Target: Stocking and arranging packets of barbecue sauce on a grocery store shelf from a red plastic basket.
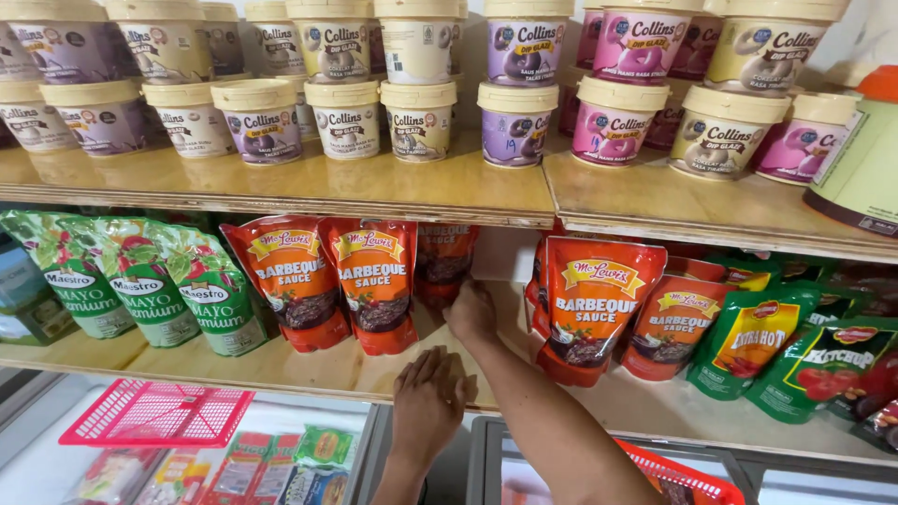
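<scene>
The left hand comes up from the bottom edge, wrist bent, palm down and flat, fingers held together and pointing away from the body. The right arm rises from lower right and stretches forward past it, forearm bare and angled up to the left. The right hand is reached furthest, back toward the camera, fingers curled forward and mostly hidden.
</scene>
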